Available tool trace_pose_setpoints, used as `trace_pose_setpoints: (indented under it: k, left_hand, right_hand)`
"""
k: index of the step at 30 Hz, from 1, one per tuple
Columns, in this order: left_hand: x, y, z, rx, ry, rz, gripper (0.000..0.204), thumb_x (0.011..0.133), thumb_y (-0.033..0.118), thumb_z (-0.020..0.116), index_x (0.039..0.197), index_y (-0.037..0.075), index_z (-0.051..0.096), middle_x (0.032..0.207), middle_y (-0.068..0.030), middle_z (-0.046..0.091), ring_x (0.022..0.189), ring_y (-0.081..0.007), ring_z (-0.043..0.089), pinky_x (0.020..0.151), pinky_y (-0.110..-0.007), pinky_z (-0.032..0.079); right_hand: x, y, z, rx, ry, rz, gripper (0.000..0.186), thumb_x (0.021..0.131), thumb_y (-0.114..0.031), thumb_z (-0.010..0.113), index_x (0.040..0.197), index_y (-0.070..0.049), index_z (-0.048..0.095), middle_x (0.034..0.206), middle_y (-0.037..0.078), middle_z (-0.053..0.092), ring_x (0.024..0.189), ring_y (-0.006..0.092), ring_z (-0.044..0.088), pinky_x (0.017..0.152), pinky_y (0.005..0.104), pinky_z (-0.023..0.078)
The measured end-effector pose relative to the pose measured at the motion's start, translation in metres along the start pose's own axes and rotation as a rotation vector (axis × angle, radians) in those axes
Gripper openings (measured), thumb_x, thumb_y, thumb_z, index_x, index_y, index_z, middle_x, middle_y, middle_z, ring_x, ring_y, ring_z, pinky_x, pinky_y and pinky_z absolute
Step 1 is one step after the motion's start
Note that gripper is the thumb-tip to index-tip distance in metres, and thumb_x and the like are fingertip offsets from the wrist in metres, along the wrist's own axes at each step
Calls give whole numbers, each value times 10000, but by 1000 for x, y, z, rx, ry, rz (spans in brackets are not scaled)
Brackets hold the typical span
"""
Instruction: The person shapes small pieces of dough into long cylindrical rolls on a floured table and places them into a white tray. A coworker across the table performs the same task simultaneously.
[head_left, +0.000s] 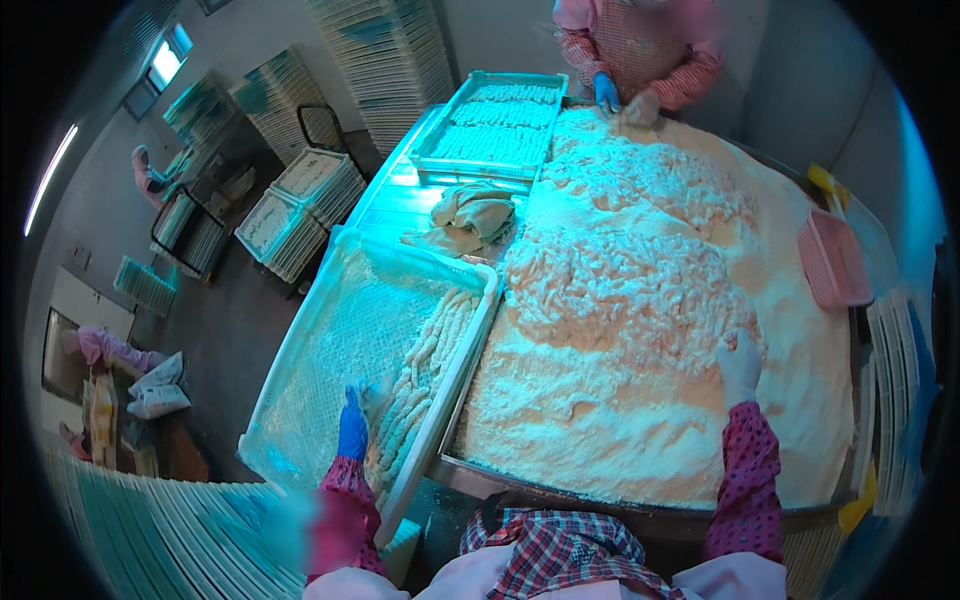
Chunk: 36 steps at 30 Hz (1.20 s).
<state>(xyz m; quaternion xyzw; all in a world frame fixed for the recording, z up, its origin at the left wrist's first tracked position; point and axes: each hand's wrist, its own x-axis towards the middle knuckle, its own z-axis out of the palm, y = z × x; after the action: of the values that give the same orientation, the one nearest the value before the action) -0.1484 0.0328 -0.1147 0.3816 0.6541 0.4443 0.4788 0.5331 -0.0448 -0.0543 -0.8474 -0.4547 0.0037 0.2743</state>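
Observation:
My left hand (353, 430), in a blue glove, is over the near part of a white mesh-bottomed tray (270, 400), fingers stretched and apart. It is beside rows of pale, flour-coated strips (425, 350) along the tray's right side. The area by its fingertips is blurred. On the right, my white-gloved right hand (738, 372) is at the near right edge of a heap of floured strips (620, 290). Its fingers curl inward; what they hold, if anything, is hidden. Loose white flour (600, 430) covers the worktable around the heap.
Across the table, a co-worker's blue-gloved hand (606, 92) and pale-gloved hand (642, 106) are at the flour. A filled tray (490, 120) and a crumpled cloth (475, 215) lie far left. A pink basket (835, 260) stands right. Stacked trays (160, 530) flank me lower left.

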Motion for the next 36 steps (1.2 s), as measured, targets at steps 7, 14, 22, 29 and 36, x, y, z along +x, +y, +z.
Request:
trace_pose_setpoints:
  k: [7,14,22,29,36]
  left_hand:
    - [-21,-8,1,208,-43,207,404,981,295,377,1200,-1,542,1125,-103,586,1014,-178,541,920,-319,400]
    - [-125,88,164,376,-375,740,425,814,127,606,1209,3,514,1149,-152,567,1070,-284,539,935,-373,404]
    - [-175,38,377,765,-876,1224,506,762,185,603,1239,72,476,1092,-131,573,980,-318,552,801,-423,456]
    - [-187,56,388,631,-731,1400,490,748,174,619,1216,101,490,848,-128,596,765,-317,580,677,-415,474]
    - [-219,92,397,-291,-1137,-541,437,924,295,511,1307,104,426,1234,-22,498,1081,-167,484,876,-292,413]
  right_hand:
    - [-26,-20,-35,664,118,50,65,796,-32,591,850,-69,588,774,20,566,737,116,545,692,267,453]
    - [-114,-39,-73,-17,-502,-355,443,621,-297,778,951,-66,594,1009,115,582,948,294,553,816,425,432]
    - [-130,-43,-34,-229,-247,-523,497,654,-287,726,1086,-111,555,1094,72,560,1074,265,494,902,386,390]
    - [-128,10,-61,-84,-108,-258,408,761,-262,638,1125,-90,571,1148,97,574,1077,285,514,939,412,375]
    - [-115,-49,-55,319,-7,-265,508,866,-340,536,1292,-74,463,1338,134,439,1242,283,392,1036,407,281]
